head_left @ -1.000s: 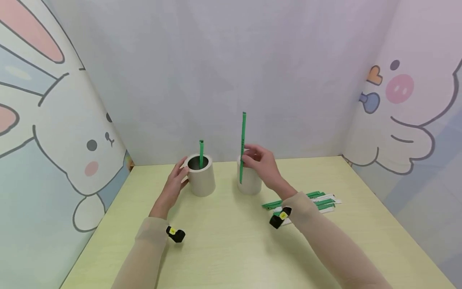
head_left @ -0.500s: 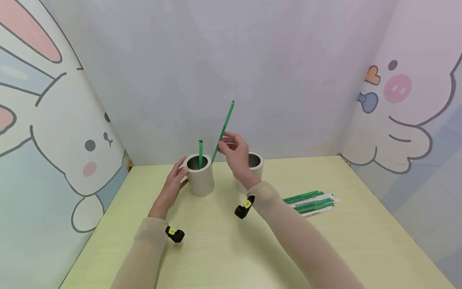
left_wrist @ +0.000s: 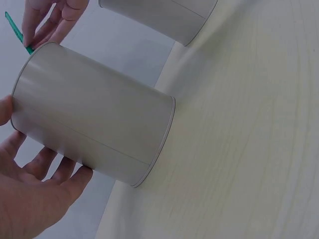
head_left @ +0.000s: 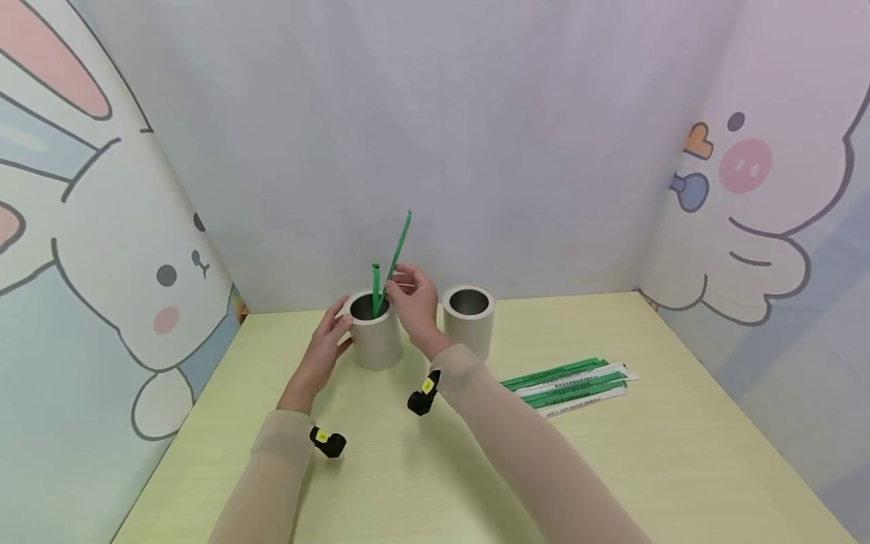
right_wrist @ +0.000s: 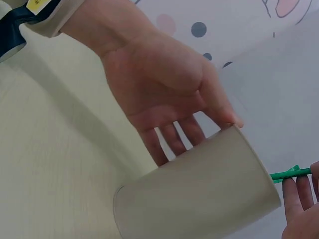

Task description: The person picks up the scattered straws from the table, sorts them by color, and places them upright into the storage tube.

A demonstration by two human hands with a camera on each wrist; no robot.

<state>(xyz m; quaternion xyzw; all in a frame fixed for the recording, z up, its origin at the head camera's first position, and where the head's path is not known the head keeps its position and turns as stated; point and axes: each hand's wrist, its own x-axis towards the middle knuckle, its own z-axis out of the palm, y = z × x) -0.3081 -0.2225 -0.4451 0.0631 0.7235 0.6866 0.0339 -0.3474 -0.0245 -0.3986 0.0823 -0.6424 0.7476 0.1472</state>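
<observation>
In the head view, my left hand (head_left: pixel 323 349) holds the left cream cylindrical cup (head_left: pixel 377 344), fingers and thumb spread about its side and rim. A green wrapped stick (head_left: pixel 376 281) stands in that cup. Between thumb and fingers, my right hand (head_left: pixel 416 304) pinches a second green wrapped stick (head_left: pixel 402 240), slanting, its lower end inside the mouth of the same cup. From the left wrist, the cup (left_wrist: pixel 94 109) hides that lower end. The right wrist view shows the left thumb at the cup's rim and green wrapper (right_wrist: pixel 289 174) beside the right fingers (right_wrist: pixel 293 196).
A second cream cup (head_left: pixel 469 332) stands just right of my right hand, with its dark mouth upward. Several green and white wrapped sticks (head_left: pixel 571 387) with print lie in a loose pile on the pale table (head_left: pixel 381 491). A grey backdrop (head_left: pixel 435 136) rises behind.
My right hand has carried the green wrapped stick leftward from in front of the right cup, then lowered its end into the left cup. My left hand stays at the left cup.
</observation>
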